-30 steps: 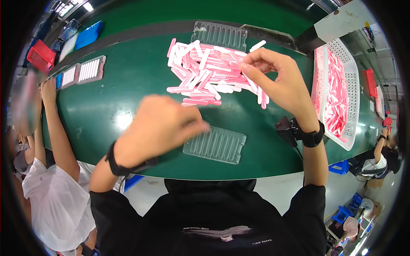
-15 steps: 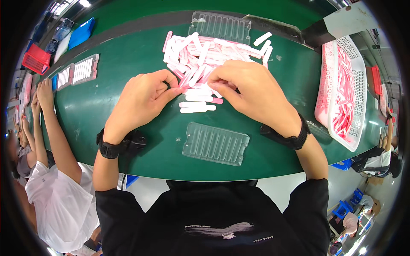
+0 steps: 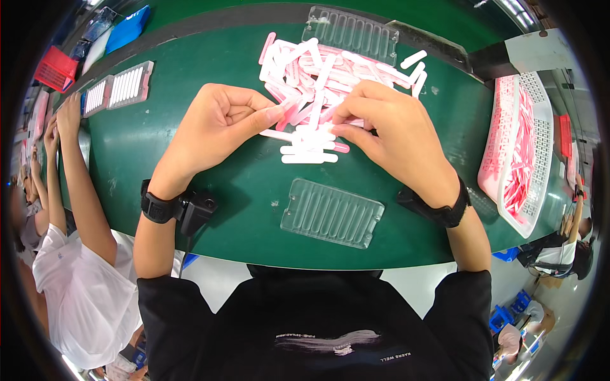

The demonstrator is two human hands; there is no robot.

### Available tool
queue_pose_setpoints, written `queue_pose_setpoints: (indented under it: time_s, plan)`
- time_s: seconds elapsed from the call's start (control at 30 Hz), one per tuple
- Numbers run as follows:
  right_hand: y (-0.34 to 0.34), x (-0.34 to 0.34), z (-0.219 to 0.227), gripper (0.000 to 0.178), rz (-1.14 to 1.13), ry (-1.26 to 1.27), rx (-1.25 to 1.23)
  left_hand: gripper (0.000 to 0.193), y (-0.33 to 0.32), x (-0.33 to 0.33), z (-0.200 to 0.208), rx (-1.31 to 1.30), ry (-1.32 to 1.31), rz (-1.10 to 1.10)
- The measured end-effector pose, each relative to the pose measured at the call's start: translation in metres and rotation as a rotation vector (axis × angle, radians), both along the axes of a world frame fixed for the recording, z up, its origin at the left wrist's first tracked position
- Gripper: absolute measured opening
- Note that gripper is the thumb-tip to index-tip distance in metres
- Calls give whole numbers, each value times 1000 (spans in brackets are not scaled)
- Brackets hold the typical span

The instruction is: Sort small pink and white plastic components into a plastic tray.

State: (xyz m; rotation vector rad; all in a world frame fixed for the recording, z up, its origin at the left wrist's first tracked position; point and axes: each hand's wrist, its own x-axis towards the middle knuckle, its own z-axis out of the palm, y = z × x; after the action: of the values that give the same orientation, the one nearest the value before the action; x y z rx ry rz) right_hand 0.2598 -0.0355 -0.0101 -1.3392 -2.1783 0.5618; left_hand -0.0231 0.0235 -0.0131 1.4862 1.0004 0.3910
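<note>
My left hand (image 3: 232, 120) is closed in a pinch at the near left side of a heap of round-ended pink and white strips (image 3: 318, 73). A pink strip (image 3: 286, 118) is at its thumb and fingertip. My right hand (image 3: 394, 130), closed too, pinches at a white strip (image 3: 323, 132) at the heap's near edge; its fingers partly hide the strip. Between the hands several strips lie crosswise in a small row (image 3: 308, 158), mostly white, one with a pink end. Nearer me lies a clear plastic tray (image 3: 332, 213) with long grooves and no strips in it.
Another clear grooved tray (image 3: 351, 32) lies behind the heap. A white basket (image 3: 540, 127) of pink strips stands at the right, beside a metal post (image 3: 534, 52). Trays filled with white strips (image 3: 130, 86) lie at the left, near a co-worker's arm (image 3: 76, 152).
My left hand has moved off the small row, up and away from me toward the heap's left side. My right hand stays at the row's far end. The whole view has shifted slightly.
</note>
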Motion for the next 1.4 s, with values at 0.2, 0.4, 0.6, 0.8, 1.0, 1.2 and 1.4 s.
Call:
queue_pose_setpoints:
  time_s: [0.2, 0.4, 0.6, 0.8, 1.0, 1.2, 1.4]
  plan:
    - [3, 0, 11, 9, -59, 261, -249, 21, -6, 2, -2, 39, -67, 53]
    - [2, 4, 6, 11, -84, 838, -536, 20, -22, 19, 2, 76, -206, 198]
    - [0, 3, 6, 11, -50, 871, -573, 20, -24, 21, -1, 111, -261, 197]
    - [1, 4, 4, 11, -60, 830, -603, 20, -22, 20, 0, 110, -266, 188]
    - [2, 5, -2, 14, -84, 841, -555, 21, -22, 20, 1, 99, -255, 189]
    - [4, 10, 1, 15, -97, 834, -545, 21, -19, 12, -4, 88, -208, 124]
    - [3, 9, 2, 15, -101, 825, -527, 16, -21, 17, -12, 65, -265, 184]
